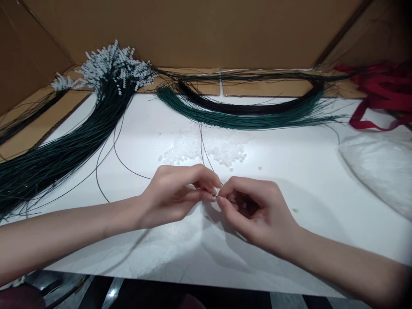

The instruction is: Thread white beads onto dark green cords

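Observation:
My left hand (180,193) and my right hand (260,208) meet fingertip to fingertip above the white table. Both pinch a thin dark wire (206,156), which loops up behind the fingers. A tiny shiny bit, perhaps a bead, shows at the left fingertips; its shape is too small to make out. Another small clear bead (244,206) appears by the curled fingers of the right hand. Just beyond the hands lies a loose spread of small translucent white beads (206,143).
At left lies a thick bundle of dark green wires (80,124) with white beaded tips (111,64). Bare green wires (225,120) and black wires (251,107) lie at the back. Red ribbon (383,94) and a clear plastic bag (380,163) are at right. Cardboard walls (193,34) enclose the table (337,214).

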Available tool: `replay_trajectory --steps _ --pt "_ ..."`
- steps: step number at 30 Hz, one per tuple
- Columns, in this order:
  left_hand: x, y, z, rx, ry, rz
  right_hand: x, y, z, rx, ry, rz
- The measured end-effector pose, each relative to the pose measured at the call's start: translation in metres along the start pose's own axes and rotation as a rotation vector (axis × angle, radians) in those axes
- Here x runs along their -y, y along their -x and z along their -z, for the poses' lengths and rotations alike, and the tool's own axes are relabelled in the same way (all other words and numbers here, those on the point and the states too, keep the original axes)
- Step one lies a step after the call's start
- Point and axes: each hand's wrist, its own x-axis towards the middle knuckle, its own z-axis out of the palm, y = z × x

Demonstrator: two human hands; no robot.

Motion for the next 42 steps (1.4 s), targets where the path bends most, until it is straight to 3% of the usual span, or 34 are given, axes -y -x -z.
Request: replay_trajectory --steps 7,13,23,38,42 --pt "-0.0001 0.0010 -0.0014 -0.012 0.010 0.042 -0.0030 0.0019 0.0010 0.016 0.033 0.055" --pt "0.0016 -0.0010 -0.0018 0.018 -0.016 -0.042 -0.0021 0.0016 -0.0001 0.022 0.050 0.107" --pt "-0.0020 -0.0034 0.0028 -0.002 0.098 0.021 -0.0032 0.0023 0.0010 0.025 -0.017 -0.034" --pt "-0.0003 -0.0033 0.0025 0.085 0.209 0.136 -0.0030 0.0026 0.0010 0.044 -0.060 -0.034" --pt "0.0007 -0.0017 0.0024 0.085 0.208 0.109 -0.0003 0.0032 0.0009 0.040 -0.075 -0.051"
